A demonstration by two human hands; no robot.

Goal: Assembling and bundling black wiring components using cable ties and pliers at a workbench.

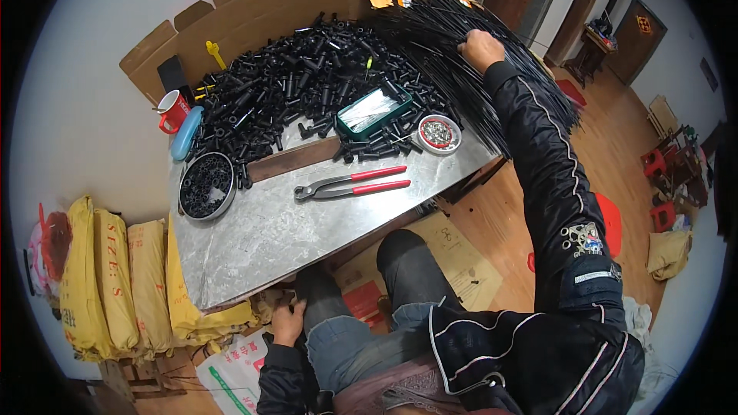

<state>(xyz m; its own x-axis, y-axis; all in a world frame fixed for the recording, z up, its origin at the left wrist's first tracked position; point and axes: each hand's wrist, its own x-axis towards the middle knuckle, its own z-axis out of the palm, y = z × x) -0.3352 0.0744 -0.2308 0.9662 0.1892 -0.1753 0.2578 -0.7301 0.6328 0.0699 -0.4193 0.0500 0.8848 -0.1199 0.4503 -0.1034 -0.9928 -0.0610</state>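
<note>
My right hand (482, 49) reaches to the back right of the table, its fingers closed at a heap of long thin black rods (453, 69). How many rods it grips is hidden. Down by my left knee, below the table's front edge, is my left hand (288, 321), its fingers curled; whatever they hold, if anything, is too small to tell. Red-handled pincers (354, 182) lie on the grey tabletop (254, 238). Behind them spreads a big pile of short black tubular parts (300, 69). A green tray (377, 113) of thin pale strips sits at the pile's front.
A round tub of black rings (207, 186) stands front left, near a red mug (174, 111) and a blue case (187, 133). A white bowl of small metal parts (439, 134) is at the right. Cardboard (269, 0) walls the back. Yellow sacks (115, 280) stand left of the table.
</note>
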